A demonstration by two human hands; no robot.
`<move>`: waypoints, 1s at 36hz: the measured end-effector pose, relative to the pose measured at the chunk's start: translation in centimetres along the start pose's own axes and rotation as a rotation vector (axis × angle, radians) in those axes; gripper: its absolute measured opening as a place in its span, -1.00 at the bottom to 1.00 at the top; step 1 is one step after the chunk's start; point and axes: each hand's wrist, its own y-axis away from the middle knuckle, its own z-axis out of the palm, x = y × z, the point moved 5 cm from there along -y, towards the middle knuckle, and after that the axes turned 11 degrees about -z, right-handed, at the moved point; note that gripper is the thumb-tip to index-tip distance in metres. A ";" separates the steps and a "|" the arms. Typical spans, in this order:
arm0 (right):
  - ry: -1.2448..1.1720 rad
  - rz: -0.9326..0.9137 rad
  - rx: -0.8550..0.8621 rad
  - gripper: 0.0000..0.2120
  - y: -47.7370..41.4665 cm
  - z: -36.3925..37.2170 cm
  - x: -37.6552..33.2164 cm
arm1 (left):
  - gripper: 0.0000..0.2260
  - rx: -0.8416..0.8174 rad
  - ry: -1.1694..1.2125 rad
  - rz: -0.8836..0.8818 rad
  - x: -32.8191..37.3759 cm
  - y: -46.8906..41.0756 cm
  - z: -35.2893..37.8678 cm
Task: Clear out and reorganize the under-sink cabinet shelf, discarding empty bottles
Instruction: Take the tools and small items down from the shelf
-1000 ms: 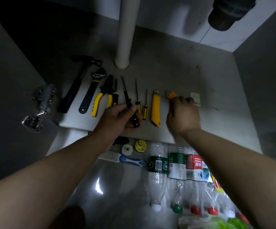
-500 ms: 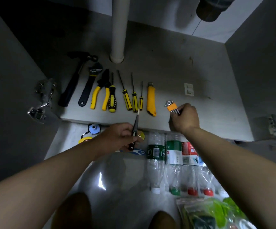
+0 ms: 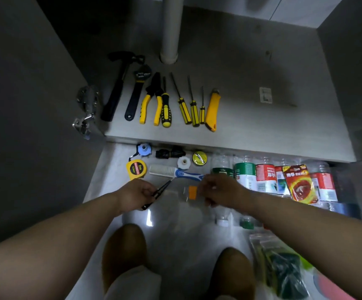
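Note:
My left hand [image 3: 135,197] grips a thin black tool [image 3: 159,192] whose tip points up and to the right. My right hand [image 3: 218,191] holds an orange hex key set [image 3: 192,192], blurred by motion. Both hands hover over the floor in front of the cabinet shelf [image 3: 262,131]. On the shelf lie a hammer [image 3: 116,87], a wrench [image 3: 135,96], pliers [image 3: 151,100], several yellow-and-black screwdrivers [image 3: 184,105] and a yellow utility knife [image 3: 212,109]. Several empty plastic bottles [image 3: 244,178] lie side by side on the floor to the right.
A white drain pipe [image 3: 171,29] rises from the shelf's back. On the floor lie a yellow tape measure [image 3: 135,168], a blue-handled brush [image 3: 175,171], small fittings [image 3: 169,153], a red packet [image 3: 299,182] and a clear bag [image 3: 281,267]. My knees [image 3: 123,252] are below. A door hinge [image 3: 87,109] juts out at the left.
Both hands have pulled back from the shelf to above the floor, the left with the thin black tool, the right with the hex key set. The view has tilted downwards.

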 end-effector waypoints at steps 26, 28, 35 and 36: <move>0.988 -0.409 -0.171 -0.27 0.9 9.8 2.6 | -0.83 0.166 0.256 -0.206 -4.3 -1.1 -1.5; 1.026 -0.420 -0.169 -0.23 1.0 9.8 2.7 | -0.84 0.180 0.250 -0.200 -4.1 -1.3 -1.5; 1.113 -0.371 -0.131 -0.20 0.5 9.2 2.2 | -0.86 0.220 0.140 -0.163 -3.8 -1.4 -1.6; 1.131 -0.366 -0.135 -0.18 0.4 9.1 2.2 | -0.86 0.229 0.100 -0.143 -3.7 -1.4 -1.7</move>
